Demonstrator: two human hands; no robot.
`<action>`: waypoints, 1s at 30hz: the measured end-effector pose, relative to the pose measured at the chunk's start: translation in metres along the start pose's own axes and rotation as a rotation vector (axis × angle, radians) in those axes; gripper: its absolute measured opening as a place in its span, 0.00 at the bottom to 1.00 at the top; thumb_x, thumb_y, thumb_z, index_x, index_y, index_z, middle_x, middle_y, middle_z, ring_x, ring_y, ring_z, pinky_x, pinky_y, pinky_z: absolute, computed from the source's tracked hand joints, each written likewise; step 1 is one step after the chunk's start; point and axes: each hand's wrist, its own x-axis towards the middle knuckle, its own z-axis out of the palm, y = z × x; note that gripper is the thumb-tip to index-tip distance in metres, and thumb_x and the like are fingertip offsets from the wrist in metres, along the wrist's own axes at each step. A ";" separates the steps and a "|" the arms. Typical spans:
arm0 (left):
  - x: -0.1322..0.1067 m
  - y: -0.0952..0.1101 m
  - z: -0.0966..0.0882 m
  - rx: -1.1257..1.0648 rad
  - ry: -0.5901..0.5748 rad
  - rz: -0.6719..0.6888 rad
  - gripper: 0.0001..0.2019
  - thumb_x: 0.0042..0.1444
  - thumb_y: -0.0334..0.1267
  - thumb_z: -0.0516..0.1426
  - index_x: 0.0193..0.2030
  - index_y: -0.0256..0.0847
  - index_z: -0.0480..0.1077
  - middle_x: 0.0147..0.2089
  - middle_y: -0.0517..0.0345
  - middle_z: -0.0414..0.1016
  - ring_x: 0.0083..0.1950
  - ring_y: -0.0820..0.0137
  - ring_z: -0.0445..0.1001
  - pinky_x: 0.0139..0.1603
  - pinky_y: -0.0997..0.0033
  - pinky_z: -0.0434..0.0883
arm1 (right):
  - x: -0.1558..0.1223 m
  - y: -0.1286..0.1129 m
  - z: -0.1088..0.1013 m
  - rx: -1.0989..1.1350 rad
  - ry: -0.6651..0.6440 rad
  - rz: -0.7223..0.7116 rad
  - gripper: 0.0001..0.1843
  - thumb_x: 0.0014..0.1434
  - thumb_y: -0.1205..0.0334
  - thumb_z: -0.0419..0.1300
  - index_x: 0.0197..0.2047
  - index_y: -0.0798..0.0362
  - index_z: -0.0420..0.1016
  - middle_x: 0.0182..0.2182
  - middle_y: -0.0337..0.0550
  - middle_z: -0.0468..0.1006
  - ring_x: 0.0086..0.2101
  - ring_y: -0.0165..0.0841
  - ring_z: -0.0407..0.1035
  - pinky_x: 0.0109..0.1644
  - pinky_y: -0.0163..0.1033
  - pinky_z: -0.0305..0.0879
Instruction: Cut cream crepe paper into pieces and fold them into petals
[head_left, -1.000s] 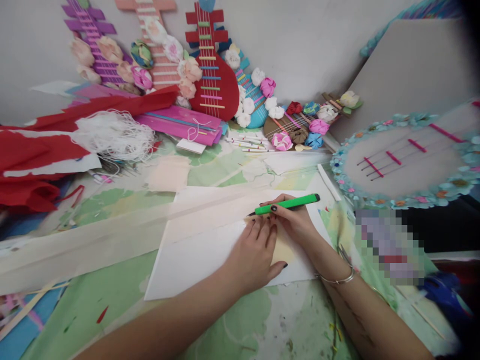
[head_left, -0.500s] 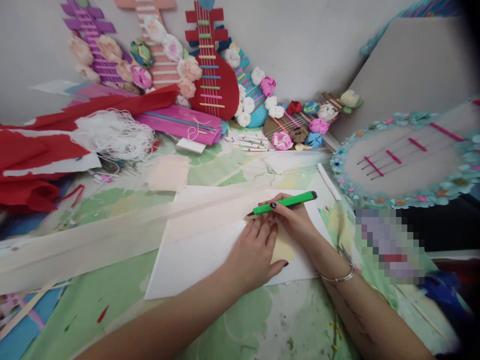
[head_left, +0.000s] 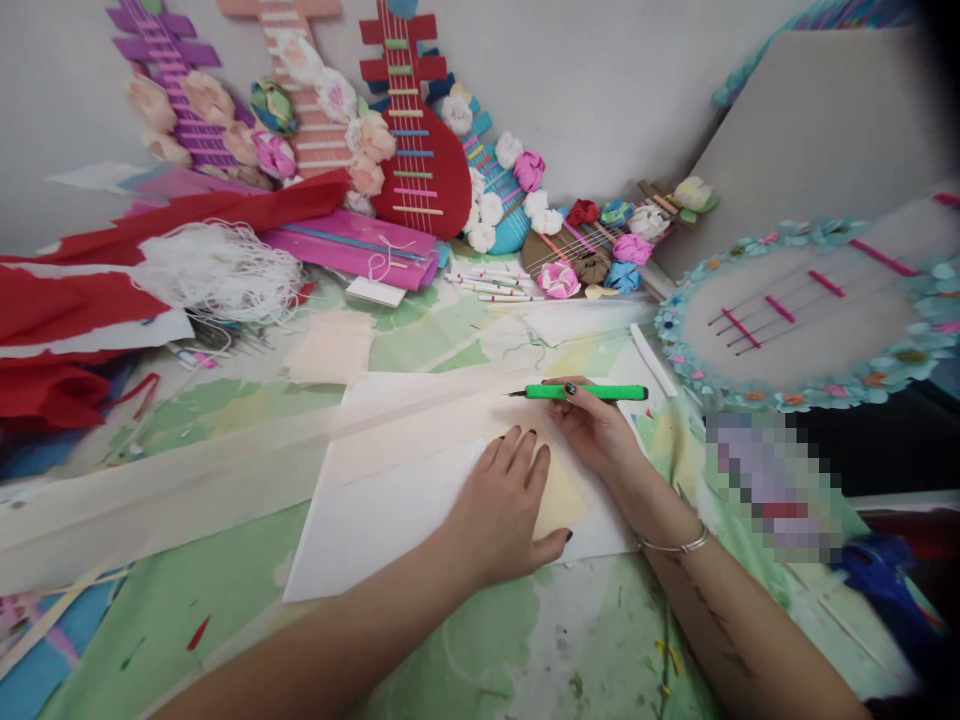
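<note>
Pinching the green pen (head_left: 592, 392), the right hand (head_left: 600, 440) has it lying nearly level, long axis L-R, tip pointing left, just beyond the left hand (head_left: 501, 512), which is nearer the person, spread flat on yellow paper (head_left: 561, 500) atop the white sheet (head_left: 375, 525) on the tabletop (head_left: 487, 640)

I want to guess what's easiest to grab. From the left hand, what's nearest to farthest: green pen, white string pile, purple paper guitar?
In the head view, from the left hand:
1. green pen: just ahead and to the right, held in the right hand.
2. white string pile: far off to the left.
3. purple paper guitar: against the back wall, far left.
</note>
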 end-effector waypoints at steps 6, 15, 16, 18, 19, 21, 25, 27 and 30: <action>-0.001 0.000 0.003 0.015 0.016 0.006 0.39 0.56 0.58 0.47 0.64 0.25 0.54 0.67 0.34 0.51 0.68 0.48 0.47 0.66 0.52 0.48 | -0.008 0.000 0.007 -0.078 -0.062 0.029 0.09 0.46 0.64 0.68 0.32 0.52 0.75 0.26 0.37 0.75 0.27 0.29 0.70 0.32 0.35 0.67; 0.000 0.000 0.005 0.021 0.002 0.005 0.39 0.57 0.58 0.45 0.63 0.23 0.56 0.66 0.30 0.53 0.68 0.46 0.49 0.66 0.50 0.47 | -0.009 0.004 0.010 -0.237 -0.095 -0.036 0.09 0.45 0.63 0.69 0.27 0.52 0.72 0.24 0.40 0.77 0.26 0.34 0.71 0.32 0.40 0.68; 0.000 0.000 0.005 0.023 0.001 0.006 0.40 0.57 0.58 0.45 0.63 0.23 0.56 0.66 0.30 0.52 0.68 0.46 0.49 0.66 0.49 0.47 | -0.008 0.004 0.010 -0.249 -0.096 -0.043 0.09 0.46 0.63 0.69 0.27 0.53 0.72 0.24 0.40 0.77 0.26 0.34 0.71 0.32 0.40 0.68; 0.000 0.001 0.005 0.023 0.000 0.006 0.39 0.57 0.58 0.45 0.63 0.23 0.56 0.66 0.31 0.53 0.68 0.46 0.49 0.65 0.49 0.47 | -0.008 0.004 0.009 -0.270 -0.104 -0.054 0.08 0.47 0.63 0.69 0.26 0.53 0.73 0.23 0.40 0.76 0.26 0.34 0.71 0.33 0.40 0.67; 0.000 0.001 0.004 0.023 -0.001 0.005 0.39 0.57 0.58 0.45 0.63 0.23 0.56 0.66 0.31 0.53 0.68 0.46 0.49 0.65 0.49 0.47 | -0.008 0.004 0.009 -0.277 -0.107 -0.056 0.08 0.47 0.63 0.68 0.26 0.53 0.73 0.23 0.40 0.76 0.26 0.34 0.71 0.33 0.40 0.67; 0.000 0.001 0.004 0.023 -0.004 0.006 0.39 0.57 0.58 0.45 0.63 0.23 0.56 0.66 0.31 0.52 0.68 0.47 0.49 0.65 0.50 0.48 | -0.008 0.004 0.009 -0.282 -0.105 -0.061 0.07 0.48 0.63 0.68 0.27 0.53 0.73 0.23 0.40 0.77 0.26 0.34 0.71 0.33 0.40 0.67; -0.001 0.001 0.004 0.029 -0.004 0.010 0.39 0.57 0.58 0.44 0.63 0.23 0.56 0.66 0.31 0.52 0.68 0.47 0.48 0.66 0.51 0.47 | -0.008 0.004 0.010 -0.263 -0.105 -0.055 0.07 0.48 0.63 0.68 0.27 0.53 0.73 0.23 0.41 0.77 0.26 0.34 0.71 0.33 0.40 0.67; -0.001 0.001 0.004 0.028 0.000 0.013 0.39 0.58 0.58 0.44 0.63 0.23 0.56 0.66 0.32 0.53 0.68 0.47 0.48 0.66 0.51 0.46 | -0.008 0.004 0.011 -0.257 -0.105 -0.054 0.07 0.48 0.63 0.68 0.27 0.53 0.73 0.23 0.41 0.77 0.26 0.34 0.71 0.33 0.40 0.67; 0.000 0.001 0.005 0.030 0.000 0.013 0.39 0.58 0.58 0.44 0.63 0.23 0.55 0.67 0.32 0.52 0.68 0.47 0.47 0.66 0.51 0.45 | -0.008 0.005 0.011 -0.258 -0.112 -0.058 0.07 0.48 0.63 0.68 0.27 0.53 0.73 0.22 0.41 0.77 0.26 0.33 0.71 0.33 0.40 0.67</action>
